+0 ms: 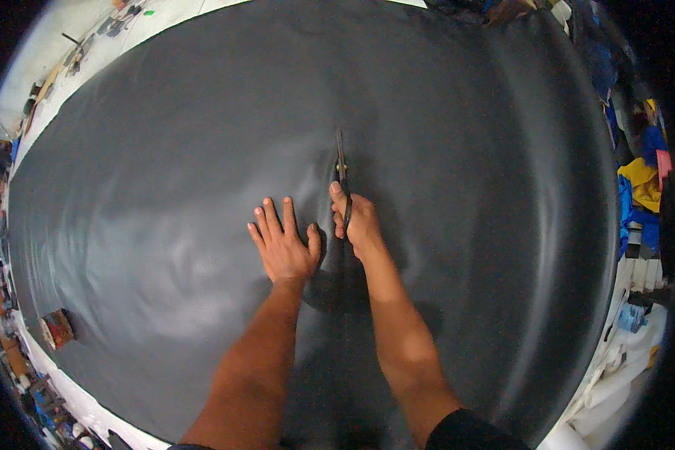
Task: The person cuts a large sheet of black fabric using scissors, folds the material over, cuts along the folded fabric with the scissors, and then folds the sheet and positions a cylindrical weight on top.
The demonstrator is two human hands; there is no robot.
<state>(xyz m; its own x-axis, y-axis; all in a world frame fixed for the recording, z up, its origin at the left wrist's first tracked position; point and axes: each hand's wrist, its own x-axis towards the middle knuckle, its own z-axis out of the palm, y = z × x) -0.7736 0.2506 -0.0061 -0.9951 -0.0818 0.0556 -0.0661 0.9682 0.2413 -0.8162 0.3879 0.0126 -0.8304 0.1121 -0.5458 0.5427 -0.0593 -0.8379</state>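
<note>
A large dark grey sheet (442, 135), smooth and slightly shiny, spreads over nearly the whole view. On it my left hand (283, 247) lies flat with the fingers spread, pressing the surface. Just to its right, my right hand (358, 219) is closed around the black handles of a pair of scissors (341, 161). Their blades point away from me and look nearly together, over the sheet. Whether the sheet is cut along the blades I cannot tell. Soft creases run through the material near the left hand.
A small brownish block-like object (57, 328) sits on the sheet at the left. A white table edge (90, 401) shows around the sheet. Beyond the right edge are yellow cloth (640, 184), blue pieces and white rolls (615, 382). Assorted clutter lines the left side.
</note>
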